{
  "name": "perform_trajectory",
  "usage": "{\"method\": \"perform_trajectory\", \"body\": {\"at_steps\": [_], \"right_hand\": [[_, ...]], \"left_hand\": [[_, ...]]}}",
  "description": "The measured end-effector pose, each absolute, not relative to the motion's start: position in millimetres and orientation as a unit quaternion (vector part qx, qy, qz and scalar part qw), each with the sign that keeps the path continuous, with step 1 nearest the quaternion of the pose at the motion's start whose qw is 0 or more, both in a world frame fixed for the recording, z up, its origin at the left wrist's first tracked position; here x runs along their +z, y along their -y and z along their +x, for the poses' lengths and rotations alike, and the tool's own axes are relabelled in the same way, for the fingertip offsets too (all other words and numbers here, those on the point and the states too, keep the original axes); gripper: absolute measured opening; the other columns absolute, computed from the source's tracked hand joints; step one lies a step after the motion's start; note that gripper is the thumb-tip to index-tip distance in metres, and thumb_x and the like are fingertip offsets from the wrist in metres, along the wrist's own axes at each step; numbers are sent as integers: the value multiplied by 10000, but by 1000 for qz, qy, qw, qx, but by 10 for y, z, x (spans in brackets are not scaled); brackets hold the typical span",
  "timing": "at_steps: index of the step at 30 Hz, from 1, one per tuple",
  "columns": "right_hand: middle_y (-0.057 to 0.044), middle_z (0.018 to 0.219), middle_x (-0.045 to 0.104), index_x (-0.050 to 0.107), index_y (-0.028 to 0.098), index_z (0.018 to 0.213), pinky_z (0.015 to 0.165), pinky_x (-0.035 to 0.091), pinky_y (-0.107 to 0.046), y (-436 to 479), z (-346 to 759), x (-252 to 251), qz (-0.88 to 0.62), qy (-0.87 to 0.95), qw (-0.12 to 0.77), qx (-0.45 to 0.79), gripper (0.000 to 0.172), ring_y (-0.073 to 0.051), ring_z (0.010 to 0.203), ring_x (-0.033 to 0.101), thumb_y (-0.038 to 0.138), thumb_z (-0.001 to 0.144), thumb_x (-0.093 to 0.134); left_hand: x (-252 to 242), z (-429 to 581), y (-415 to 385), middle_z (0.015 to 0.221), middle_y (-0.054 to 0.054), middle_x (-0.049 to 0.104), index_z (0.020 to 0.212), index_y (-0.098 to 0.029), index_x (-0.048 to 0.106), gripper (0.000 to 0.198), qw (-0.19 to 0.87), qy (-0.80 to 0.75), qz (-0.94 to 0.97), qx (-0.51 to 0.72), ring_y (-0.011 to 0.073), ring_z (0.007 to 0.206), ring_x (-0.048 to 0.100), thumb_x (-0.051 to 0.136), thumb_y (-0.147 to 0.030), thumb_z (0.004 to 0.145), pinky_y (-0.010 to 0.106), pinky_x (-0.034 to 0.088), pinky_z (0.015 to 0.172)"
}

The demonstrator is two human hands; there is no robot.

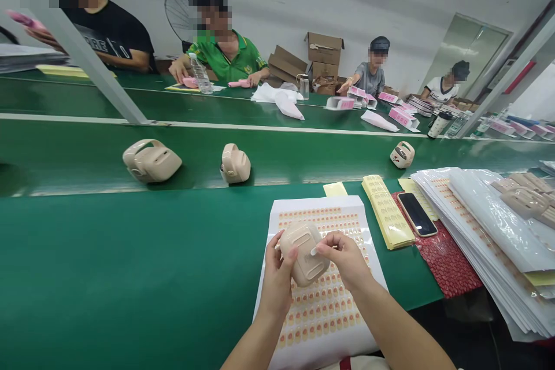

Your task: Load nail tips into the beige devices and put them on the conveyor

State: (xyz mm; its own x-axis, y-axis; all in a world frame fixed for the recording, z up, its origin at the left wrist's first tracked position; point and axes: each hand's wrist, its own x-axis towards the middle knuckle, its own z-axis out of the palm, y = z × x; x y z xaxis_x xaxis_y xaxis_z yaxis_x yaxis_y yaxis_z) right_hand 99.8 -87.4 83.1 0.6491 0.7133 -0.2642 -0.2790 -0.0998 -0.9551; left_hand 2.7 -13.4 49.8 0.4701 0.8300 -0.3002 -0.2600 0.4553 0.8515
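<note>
1. The left hand (281, 263) grips the beige case (303, 251), fingers around its side, thumb on its face.
2. The right hand (346, 255) has thumb and finger closed on a white bit (314, 251) (too small to identify) at the case's face.
3. The case is held above the sheet (318, 348) of stickers (325, 295) on the green table (130, 277).
4. From the case, the yellow strips (387, 214) and the phone (417, 215) lie toward two o'clock, the stack (481, 260) toward three.
5. On the belt (312, 156), other cases (152, 163) sit toward ten, eleven, and between one and two o'clock.
</note>
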Motion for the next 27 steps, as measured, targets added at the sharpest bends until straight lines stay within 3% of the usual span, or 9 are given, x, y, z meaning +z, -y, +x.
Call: {"method": "perform_trajectory", "body": {"at_steps": [10,20,22,25,27], "right_hand": [[-47,785,481,585,163,621,674,366,-294,889,979,783,-687,226,615,313,269,-146,702,423,420,557,634],[-74,812,460,610,193,715,724,434,-333,968,777,666,-668,443,595,-59,76,-180,810,488,254,747,577],[-79,838,479,604,195,719,774,432,-348,1070,899,676,-671,424,606,-48,110,-189,854,502,299,749,586],[-79,879,521,558,174,702,813,425,-348,1333,1415,661,-711,248,657,40,279,-202,886,520,442,669,633],[-65,821,547,534,165,765,693,442,-323,1580,1875,611,-734,105,666,83,408,-181,740,536,529,608,629]], "left_hand": [[531,26,144,1001,33,545,1113,-256,430,758,763,-382,389,347,207,876,555,720,-599,502,288,485,679],[533,50,171,913,0,561,1064,-255,484,675,769,-388,354,363,182,833,557,740,-547,511,265,480,680],[550,50,167,905,5,582,985,-237,537,588,791,-383,321,353,201,851,560,716,-554,523,279,487,684],[633,-2,144,941,0,627,913,-258,600,420,810,-413,240,341,223,908,560,636,-527,592,272,493,635],[704,-57,108,974,-25,643,915,-308,618,334,801,-460,193,330,228,964,553,583,-497,643,252,483,580]]}}
